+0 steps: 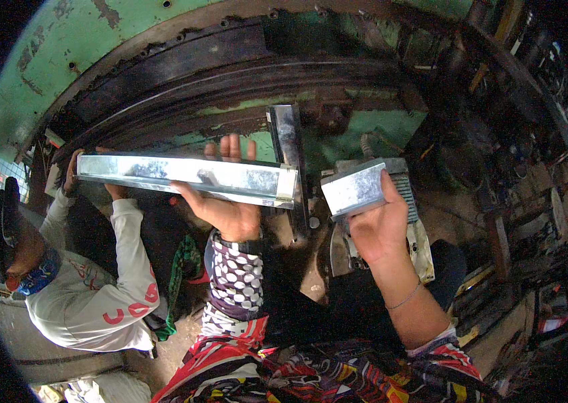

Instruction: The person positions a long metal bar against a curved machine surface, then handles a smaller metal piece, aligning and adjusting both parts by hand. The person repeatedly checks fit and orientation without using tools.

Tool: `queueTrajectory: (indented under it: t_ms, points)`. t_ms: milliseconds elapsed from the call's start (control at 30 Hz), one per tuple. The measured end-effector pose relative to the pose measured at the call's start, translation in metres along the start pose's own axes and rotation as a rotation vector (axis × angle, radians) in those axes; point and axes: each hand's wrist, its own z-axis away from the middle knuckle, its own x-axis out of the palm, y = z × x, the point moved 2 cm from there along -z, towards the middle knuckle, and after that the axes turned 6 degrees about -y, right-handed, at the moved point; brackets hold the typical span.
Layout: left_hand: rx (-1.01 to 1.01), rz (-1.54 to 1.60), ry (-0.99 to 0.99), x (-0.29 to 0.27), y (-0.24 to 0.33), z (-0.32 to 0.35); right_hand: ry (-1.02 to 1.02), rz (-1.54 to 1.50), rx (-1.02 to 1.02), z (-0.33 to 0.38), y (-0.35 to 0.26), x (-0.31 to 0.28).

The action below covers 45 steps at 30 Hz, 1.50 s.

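My left hand [230,216] supports a long, shiny sheet-metal channel [183,173] near its right end, thumb on the near side and fingers showing beyond the far edge. Its left end rests at the hands of a co-worker [89,289] in a white sweatshirt. In my right hand [381,228] is a short, bright sheet-metal piece [354,190], gripped at its right edge by the thumb, the other fingers hidden beneath. A gap separates the two pieces. Between them a second metal strip [286,138] passes behind the channel's right end, roughly at right angles to it.
A large green machine frame [49,60] with a dark rail curves across the far side. Beyond my right hand sits a grey ribbed motor-like housing [401,176]. Dark machine parts and a wooden post [499,245] stand at the right.
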Motion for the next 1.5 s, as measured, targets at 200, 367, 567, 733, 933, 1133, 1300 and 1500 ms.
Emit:
queueTrajectory:
  t_ms: [200, 367, 567, 733, 933, 1133, 1300, 1500]
  points:
    - [-0.135, -0.211, 0.054, 0.000, -0.028, 0.025, 0.123, 0.089, -0.014, -0.017, 0.025, -0.003]
    - [-0.308, -0.102, 0.020, -0.008, -0.040, 0.035, 0.101, 0.005, -0.077, -0.017, 0.036, -0.001]
    - [-0.419, -0.186, 0.034, -0.007, -0.047, 0.049, 0.102, -0.051, -0.081, -0.015, 0.052, 0.008]
    - [-0.417, -0.055, -0.042, -0.004, -0.049, 0.050, -0.103, -0.055, -0.148, -0.005, 0.069, 0.003]
    - [-0.416, -0.002, -0.074, -0.007, -0.052, 0.049, 0.021, 0.167, -0.142, -0.005, 0.072, -0.012]
    - [-0.406, 0.013, -0.064, -0.007, -0.056, 0.050, -0.006, 0.363, -0.248, -0.004, 0.072, -0.015]
    - [-0.395, -0.012, -0.079, -0.006, -0.054, 0.049, 0.005, 0.325, -0.252, -0.005, 0.077, -0.011]
    - [-0.419, -0.013, -0.056, -0.007, -0.055, 0.052, 0.004, 0.313, -0.276, 0.001, 0.078, -0.013]
